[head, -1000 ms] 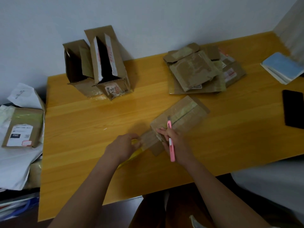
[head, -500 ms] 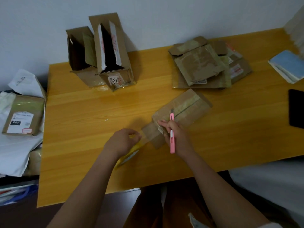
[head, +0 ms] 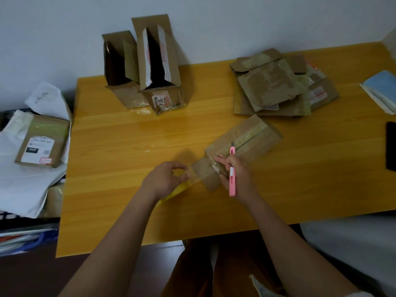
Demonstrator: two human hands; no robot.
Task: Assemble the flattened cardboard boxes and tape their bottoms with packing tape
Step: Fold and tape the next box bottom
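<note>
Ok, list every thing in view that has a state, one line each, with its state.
box being taped: lying on the table, tape along its seam
pink utility knife: held in the right hand, blade end on the box
tape strip: stretched from box to left hand, uncut
two assembled boxes: lying on their sides, open
flattened boxes: stacked, unassembled
labelled parcel: closed

Blue notebook [head: 380, 91] sits at the table's [head: 120, 168] far right edge, black phone [head: 391, 146] nearer. Labelled parcel [head: 41, 144] on white mailer bags [head: 23, 183] off to the left.
</note>
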